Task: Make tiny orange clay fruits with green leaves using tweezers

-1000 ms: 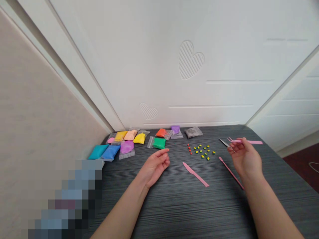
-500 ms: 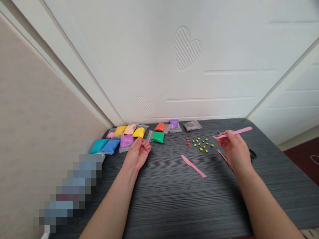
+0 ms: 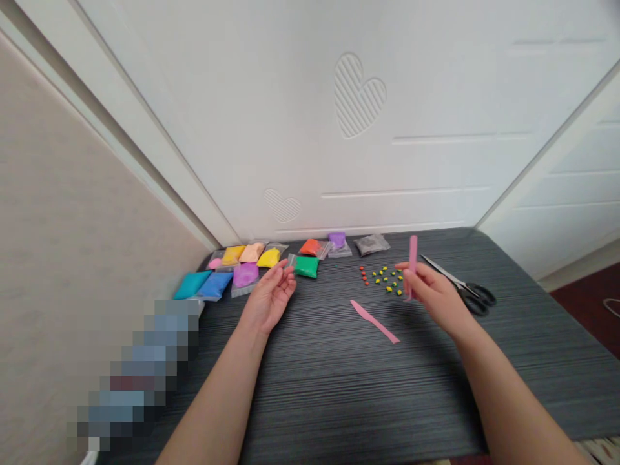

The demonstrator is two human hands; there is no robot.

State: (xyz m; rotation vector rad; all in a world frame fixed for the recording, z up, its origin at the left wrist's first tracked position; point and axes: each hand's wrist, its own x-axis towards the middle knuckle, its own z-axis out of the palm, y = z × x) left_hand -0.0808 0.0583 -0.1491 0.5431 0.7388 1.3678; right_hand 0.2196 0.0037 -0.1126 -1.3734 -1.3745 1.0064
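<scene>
My right hand (image 3: 433, 292) grips a pink plastic modelling tool (image 3: 413, 253), held upright with its thin end down. Beside it lie small yellow-and-green clay pieces (image 3: 389, 289), some partly covered by my fingers. A short column of tiny orange clay pieces (image 3: 363, 276) is to their left. My left hand (image 3: 272, 294) is raised palm inward, thumb and fingers curled together; anything between the fingertips is too small to make out. Nearest to it are a bag of green clay (image 3: 307, 266) and a bag of yellow clay (image 3: 269, 258). A pink plastic knife (image 3: 374, 321) rests between my hands.
Black-handled scissors (image 3: 467, 290) lie right of my right hand. Bags of blue clay (image 3: 214, 285), purple clay (image 3: 246, 276), orange clay (image 3: 310, 247) and grey clay (image 3: 372, 244) line the back and left of the dark table (image 3: 339, 400). A white panel (image 3: 310, 129) stands behind.
My right hand has moved left and turned the pink tool from nearly level to upright. The scissors now show fully; another pink tool is out of sight. My left hand's fingers have loosened slightly.
</scene>
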